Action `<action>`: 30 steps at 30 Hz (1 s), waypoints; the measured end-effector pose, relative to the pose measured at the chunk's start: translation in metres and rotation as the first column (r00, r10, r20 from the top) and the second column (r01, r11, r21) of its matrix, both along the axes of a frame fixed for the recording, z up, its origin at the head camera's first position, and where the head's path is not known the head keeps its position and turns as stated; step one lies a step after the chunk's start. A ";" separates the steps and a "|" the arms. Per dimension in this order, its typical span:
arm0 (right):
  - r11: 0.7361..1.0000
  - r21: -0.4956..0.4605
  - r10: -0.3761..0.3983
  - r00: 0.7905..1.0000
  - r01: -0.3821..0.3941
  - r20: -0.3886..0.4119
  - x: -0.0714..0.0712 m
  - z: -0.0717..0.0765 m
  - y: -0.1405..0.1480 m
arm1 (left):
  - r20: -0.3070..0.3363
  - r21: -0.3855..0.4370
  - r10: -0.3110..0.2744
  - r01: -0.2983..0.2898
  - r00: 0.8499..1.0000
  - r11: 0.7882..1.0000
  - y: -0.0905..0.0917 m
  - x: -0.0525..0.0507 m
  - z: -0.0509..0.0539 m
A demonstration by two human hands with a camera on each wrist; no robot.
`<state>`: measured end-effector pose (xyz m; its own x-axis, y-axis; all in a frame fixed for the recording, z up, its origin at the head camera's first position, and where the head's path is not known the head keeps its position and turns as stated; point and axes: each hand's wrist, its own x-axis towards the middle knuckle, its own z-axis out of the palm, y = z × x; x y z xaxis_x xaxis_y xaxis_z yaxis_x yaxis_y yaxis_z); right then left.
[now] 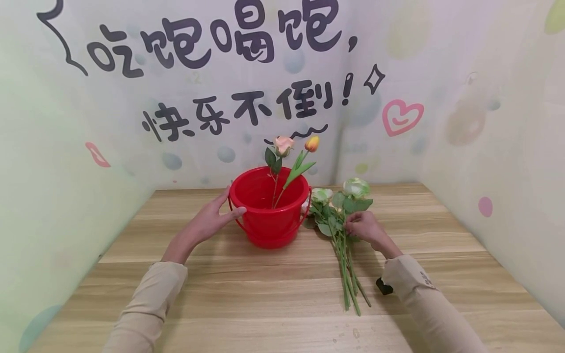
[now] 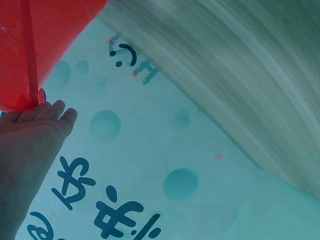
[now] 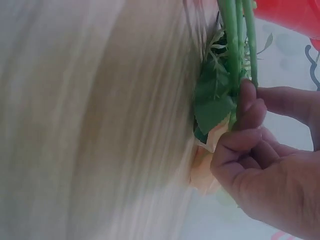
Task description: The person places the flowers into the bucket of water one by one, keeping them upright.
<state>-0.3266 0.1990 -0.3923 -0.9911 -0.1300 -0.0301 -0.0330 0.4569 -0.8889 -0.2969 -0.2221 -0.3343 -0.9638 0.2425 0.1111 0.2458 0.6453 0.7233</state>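
A red bucket (image 1: pixel 271 228) stands upright with a pink rose (image 1: pixel 283 145) and an orange-yellow tulip (image 1: pixel 311 143) leaning in it. The left hand (image 1: pixel 212 220) touches the bucket's left side, its thumb at the rim; in the left wrist view the fingers of that hand (image 2: pixel 37 125) lie against the red wall (image 2: pixel 50 30). Right of the bucket lies a bunch of white-green flowers (image 1: pixel 356 188) with long green stems (image 1: pixel 346 274). The right hand (image 1: pixel 365 228) pinches a stem just below the blooms; the right wrist view shows its thumb and fingers (image 3: pixel 265 135) at the green stems (image 3: pixel 231 40).
The wooden table (image 1: pixel 247 304) reaches back to a printed wall cloth (image 1: pixel 198 162). A small black object (image 1: pixel 384 286) lies beside the right sleeve (image 1: pixel 415 289). A few drops are on the table near the front.
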 end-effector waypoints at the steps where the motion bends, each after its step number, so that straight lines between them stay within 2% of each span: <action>1: 1.000 -0.006 -0.011 1.000 0.011 -0.004 0.000 0.000 0.000 | -0.001 -0.003 0.000 0.000 1.000 1.000 0.000 0.000 0.000; 5: 0.999 -0.025 -0.024 0.999 0.023 -0.039 -0.002 -0.001 0.001 | -0.006 -0.015 0.002 -0.002 1.000 1.000 0.000 0.000 0.000; 14: 0.998 -0.066 -0.005 0.990 -0.004 -0.144 -0.002 0.004 0.004 | 0.003 -0.008 0.003 -0.003 1.000 1.000 0.000 0.000 0.001; 30: 0.988 -0.150 -0.055 0.980 0.026 -0.189 -0.001 0.024 0.011 | 0.001 -0.004 0.004 -0.004 1.000 1.000 0.000 -0.001 0.000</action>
<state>-0.3278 0.2104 -0.3688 -0.9809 -0.0786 0.1780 -0.1940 0.3266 -0.9250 -0.2976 -0.2221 -0.3341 -0.9648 0.2395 0.1090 0.2426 0.6491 0.7210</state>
